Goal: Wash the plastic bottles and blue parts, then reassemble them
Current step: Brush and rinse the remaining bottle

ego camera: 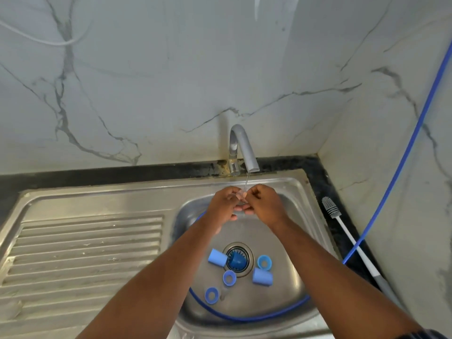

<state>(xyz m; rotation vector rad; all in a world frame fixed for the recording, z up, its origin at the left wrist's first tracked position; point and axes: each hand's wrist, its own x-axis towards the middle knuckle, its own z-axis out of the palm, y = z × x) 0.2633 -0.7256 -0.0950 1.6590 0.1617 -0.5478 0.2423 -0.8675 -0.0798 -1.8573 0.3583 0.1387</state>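
The fingers (231, 193) of both hands are curled inward and meet tip to tip, pinching a small clear piece (241, 196) between them. It is too see-through and blurred to name. The left hand (222, 207) grips it from the 9 o'clock side and the right hand (264, 206) from 3 o'clock, knuckles up. A thin stream of water (247, 181) falls from the tap (241, 145) at 12 o'clock onto the piece. Both hands hang above the far half of the sink (182, 223), clear of its floor.

On that floor, toward 6 o'clock from the hands, a dark blue cone (236, 261) sits in the drain (249, 252). A pale blue cup (217, 257) lies on its side at the drain's 9 o'clock, just beside the cone. A blue ring (264, 262) lies at 3 o'clock and a second pale blue cup (262, 277) at 4 o'clock. A second ring (229, 278) sits at 7 o'clock and a third ring (211, 295) farther out the same way.

A blue hose (244, 317) curls round the basin's near side and climbs the wall toward 2 o'clock. A bottle brush (330, 207) lies on the dark surface (318, 182) at the sink's 3 o'clock. The ribbed drainboard (85, 253) spreads at 9 o'clock.
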